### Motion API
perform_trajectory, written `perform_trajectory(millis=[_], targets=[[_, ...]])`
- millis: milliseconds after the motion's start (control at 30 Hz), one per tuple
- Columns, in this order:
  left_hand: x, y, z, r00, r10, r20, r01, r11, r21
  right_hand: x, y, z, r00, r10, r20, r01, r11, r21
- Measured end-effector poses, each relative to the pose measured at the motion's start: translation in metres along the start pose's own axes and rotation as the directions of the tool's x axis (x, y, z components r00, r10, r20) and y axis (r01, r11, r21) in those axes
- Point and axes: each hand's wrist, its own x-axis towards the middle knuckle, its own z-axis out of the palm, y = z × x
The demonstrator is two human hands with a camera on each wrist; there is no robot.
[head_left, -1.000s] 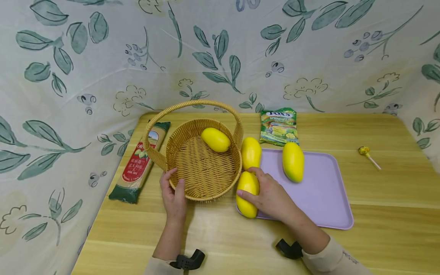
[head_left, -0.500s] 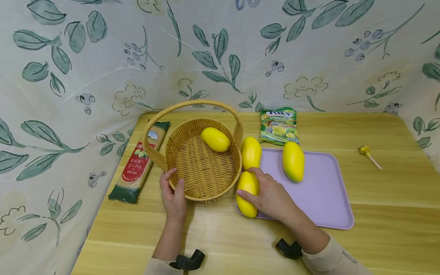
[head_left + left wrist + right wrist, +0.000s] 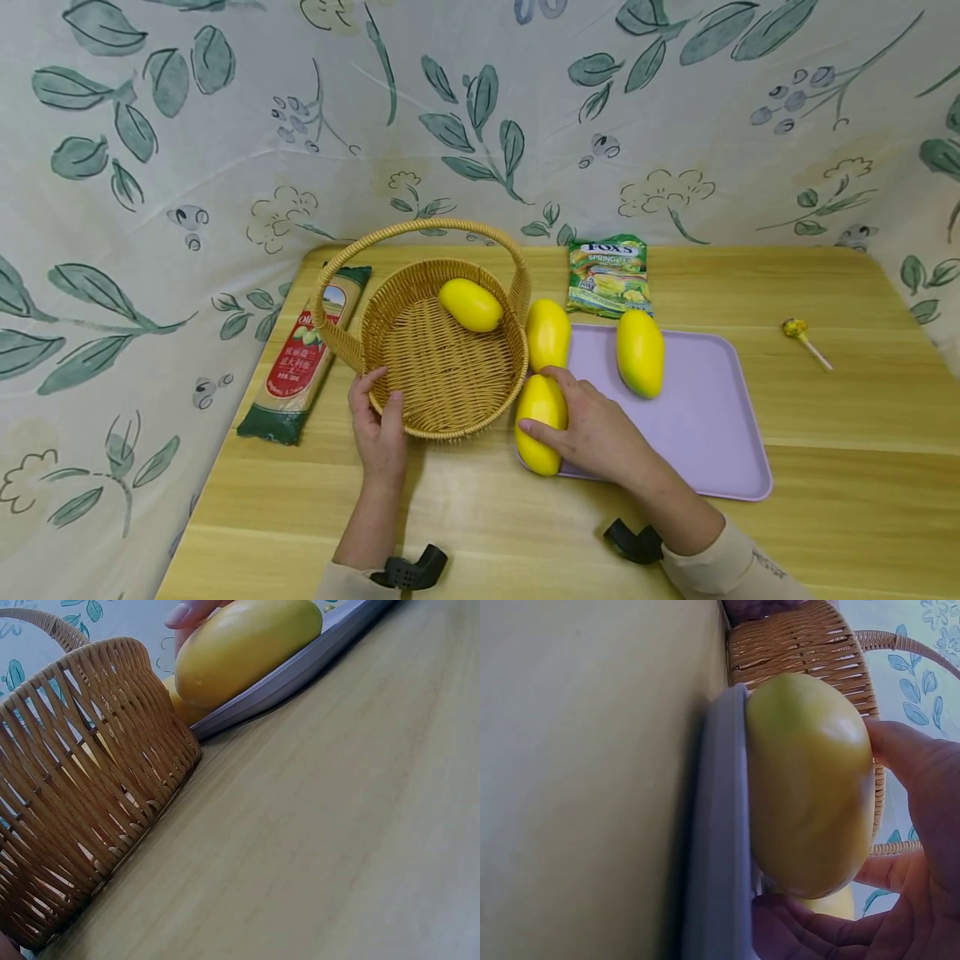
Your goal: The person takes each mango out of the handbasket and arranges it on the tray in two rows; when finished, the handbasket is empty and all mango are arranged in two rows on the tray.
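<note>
My right hand [image 3: 597, 427] grips a yellow mango [image 3: 542, 427] at the left end of the lilac tray [image 3: 697, 433]. Its thumb lies on the near side and its fingers go round the far side. The right wrist view shows this mango [image 3: 810, 787] right at the tray's rim. My left hand [image 3: 381, 437] holds the near left rim of the round wicker basket [image 3: 442, 375], thumb over the edge. Inside the basket, toward the back, lies one mango [image 3: 471, 305]. Another mango [image 3: 549, 335] sits between basket and tray, and a third mango [image 3: 641, 354] lies on the tray's far side.
Left of the basket lies a pasta packet [image 3: 303, 358]. A green candy bag [image 3: 609, 277] lies behind the tray. Far right on the wooden table [image 3: 847, 467] is a lollipop [image 3: 804, 340]. The basket's tall handle [image 3: 427, 223] arches over it, before a leaf-patterned cloth [image 3: 480, 125].
The right hand and the mango it grips have shifted very slightly to the right. The left hand and basket look the same.
</note>
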Motion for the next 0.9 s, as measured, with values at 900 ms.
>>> perform_trajectory(millis=[900], targets=[[0.001,-0.003,0.0,1.0,0.03,0.007,-0.03,1.0,-0.004,-0.016,-0.081,0.004,0.912,-0.252,-0.323,0.313,0.938,0.151]])
